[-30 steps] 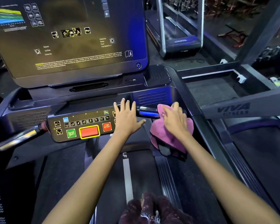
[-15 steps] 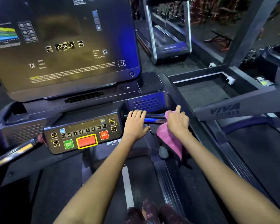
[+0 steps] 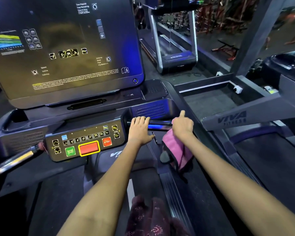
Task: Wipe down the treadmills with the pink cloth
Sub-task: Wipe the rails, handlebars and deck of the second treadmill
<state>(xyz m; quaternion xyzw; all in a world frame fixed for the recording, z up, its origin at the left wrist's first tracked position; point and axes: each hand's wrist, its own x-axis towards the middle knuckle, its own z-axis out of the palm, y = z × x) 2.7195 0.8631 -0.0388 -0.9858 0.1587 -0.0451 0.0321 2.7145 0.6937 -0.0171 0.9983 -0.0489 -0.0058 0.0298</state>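
While the left hand (image 3: 140, 131) curled its fingers over the horizontal handlebar (image 3: 158, 125) just right of the control panel (image 3: 85, 142), the right hand (image 3: 182, 126) gripped the pink cloth (image 3: 175, 150) around the same bar, index finger raised. The cloth's long axis hung downward below the bar, over the treadmill's side rail (image 3: 174, 193).

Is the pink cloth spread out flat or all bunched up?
Bunched up. The pink cloth hangs in folds under the right hand, which grips it against the handlebar.
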